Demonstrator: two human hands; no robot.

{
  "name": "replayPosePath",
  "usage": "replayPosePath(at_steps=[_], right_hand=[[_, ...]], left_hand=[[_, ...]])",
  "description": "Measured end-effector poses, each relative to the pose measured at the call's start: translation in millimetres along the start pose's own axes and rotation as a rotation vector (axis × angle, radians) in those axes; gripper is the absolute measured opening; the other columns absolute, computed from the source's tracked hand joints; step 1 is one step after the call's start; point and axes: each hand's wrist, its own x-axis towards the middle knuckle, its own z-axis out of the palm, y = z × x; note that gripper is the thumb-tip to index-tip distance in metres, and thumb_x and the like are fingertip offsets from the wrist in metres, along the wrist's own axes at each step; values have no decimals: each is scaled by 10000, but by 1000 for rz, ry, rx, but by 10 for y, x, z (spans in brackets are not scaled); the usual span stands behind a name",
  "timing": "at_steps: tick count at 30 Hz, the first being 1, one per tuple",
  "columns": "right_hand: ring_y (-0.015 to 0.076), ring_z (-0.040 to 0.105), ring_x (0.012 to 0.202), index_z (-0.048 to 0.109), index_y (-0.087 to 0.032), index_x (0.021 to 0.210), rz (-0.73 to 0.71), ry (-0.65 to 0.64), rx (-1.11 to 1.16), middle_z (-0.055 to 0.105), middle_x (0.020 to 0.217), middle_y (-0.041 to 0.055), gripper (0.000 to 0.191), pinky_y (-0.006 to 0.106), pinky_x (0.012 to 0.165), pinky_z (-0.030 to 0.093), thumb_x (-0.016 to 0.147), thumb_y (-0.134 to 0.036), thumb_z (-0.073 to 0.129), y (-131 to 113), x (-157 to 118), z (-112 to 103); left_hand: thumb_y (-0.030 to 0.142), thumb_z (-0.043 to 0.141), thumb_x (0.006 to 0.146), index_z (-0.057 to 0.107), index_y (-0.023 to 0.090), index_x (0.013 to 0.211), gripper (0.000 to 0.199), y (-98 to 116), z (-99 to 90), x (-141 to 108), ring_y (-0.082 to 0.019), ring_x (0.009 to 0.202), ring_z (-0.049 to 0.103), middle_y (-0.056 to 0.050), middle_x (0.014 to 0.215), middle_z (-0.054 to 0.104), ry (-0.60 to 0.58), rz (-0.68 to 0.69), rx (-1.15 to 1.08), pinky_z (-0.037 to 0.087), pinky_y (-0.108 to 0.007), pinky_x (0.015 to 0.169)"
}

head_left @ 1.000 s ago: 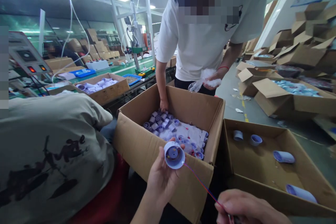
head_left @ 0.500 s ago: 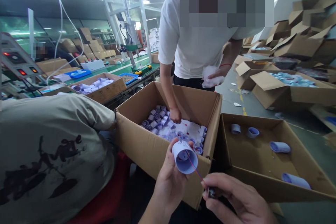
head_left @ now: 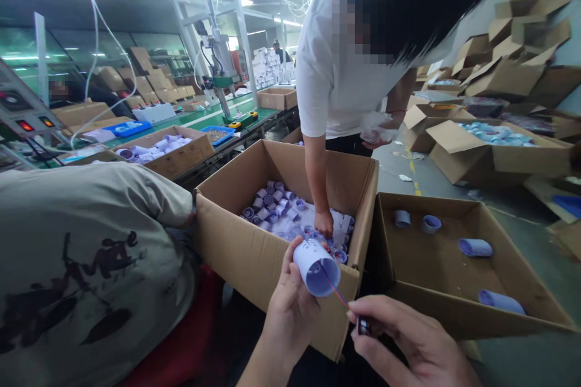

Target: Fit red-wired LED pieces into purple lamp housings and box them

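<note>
My left hand [head_left: 293, 305] is closed around a white plastic cylindrical housing [head_left: 313, 257], its open end tilted toward me. Dark marks show on the outside of its wall. Thin red and blue wires [head_left: 334, 288] run out of the opening to my right hand [head_left: 403, 335]. Between that hand's thumb and fingers is a small dark part [head_left: 363, 325] with a shiny face, joined to the wires; its exact kind is too small to make out. Both hands are above the near edge of a large cardboard box [head_left: 254, 254].
Many similar white housings [head_left: 276, 202] lie in the large box, where a co-worker's hand [head_left: 324, 224] reaches in. A shallower carton [head_left: 436, 302] at right holds several housings. Another person's back [head_left: 91, 266] fills the left. A green workbench [head_left: 245, 103] stands behind.
The co-worker has bent lower, and their reaching hand has moved right inside the box. My hands keep the housing and the wired part, with the housing turned slightly.
</note>
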Motion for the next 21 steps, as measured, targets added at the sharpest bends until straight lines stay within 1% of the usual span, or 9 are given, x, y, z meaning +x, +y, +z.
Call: replayPosePath(at_steps=[2, 4, 6, 8, 10, 13, 15, 18, 21], right_hand=[[106, 735, 776, 631, -306, 1108, -56, 38, -138, 748, 968, -40, 182, 138, 702, 597, 930, -270, 617, 11, 32, 34], [123, 721, 833, 617, -248, 1128, -124, 128, -298, 737, 995, 3, 179, 175, 779, 591, 954, -250, 576, 11, 71, 83], [152, 690, 869, 621, -200, 1084, -193, 229, -434, 725, 968, 38, 140, 232, 832, 576, 962, -226, 557, -2, 116, 143], [195, 638, 894, 640, -199, 1007, -257, 300, -554, 700, 972, 69, 89, 306, 819, 563, 951, -217, 573, -22, 163, 211], [239, 575, 903, 660, -216, 933, -257, 345, -637, 668, 1006, 96, 84, 374, 771, 550, 945, -227, 579, -42, 207, 278], [272, 537, 916, 663, -215, 868, -180, 360, -634, 650, 1030, 118, 170, 426, 735, 551, 965, -242, 527, -52, 248, 347], [275, 558, 942, 661, -212, 866, -160, 314, -575, 658, 1027, 112, 183, 437, 756, 565, 969, -237, 513, -40, 255, 363], [264, 612, 963, 670, -222, 953, -151, 229, -468, 672, 1046, 94, 134, 428, 789, 588, 955, -231, 536, -8, 251, 359], [253, 662, 942, 670, -234, 1002, -122, 244, -410, 685, 1043, 86, 138, 401, 767, 608, 935, -197, 555, 18, 246, 351]], left_hand=[[393, 814, 754, 694, 323, 1137, 407, -10, 16, -18, -187, 1036, 705, -53, 1115, 759, -9, -35, 14, 528, -284, 901], [381, 807, 766, 686, 305, 1157, 416, -24, 36, -34, -166, 964, 717, -59, 1095, 760, -19, -64, 27, 538, -253, 842], [359, 807, 771, 688, 301, 1151, 402, -38, 59, -52, -143, 909, 721, -49, 1061, 766, -36, -86, 23, 537, -222, 799], [340, 793, 791, 689, 304, 1145, 370, -44, 81, -73, -126, 893, 717, -34, 1051, 766, -52, -105, 11, 532, -207, 789], [333, 765, 822, 678, 297, 1165, 355, -44, 97, -94, -122, 924, 707, -34, 1080, 754, -59, -122, 13, 526, -210, 815], [337, 755, 829, 651, 278, 1203, 393, -35, 105, -110, -141, 995, 688, -51, 1131, 729, -61, -130, 37, 519, -239, 877], [345, 766, 814, 647, 266, 1201, 412, -23, 103, -108, -154, 1022, 681, -53, 1143, 718, -51, -132, 43, 517, -252, 899], [374, 740, 834, 632, 270, 1218, 411, 5, 113, -102, -153, 1040, 675, -46, 1146, 712, -26, -146, 65, 515, -250, 900], [368, 721, 851, 619, 273, 1232, 406, 39, 150, -114, -134, 1001, 676, -42, 1140, 708, -30, -143, 109, 508, -232, 874]])
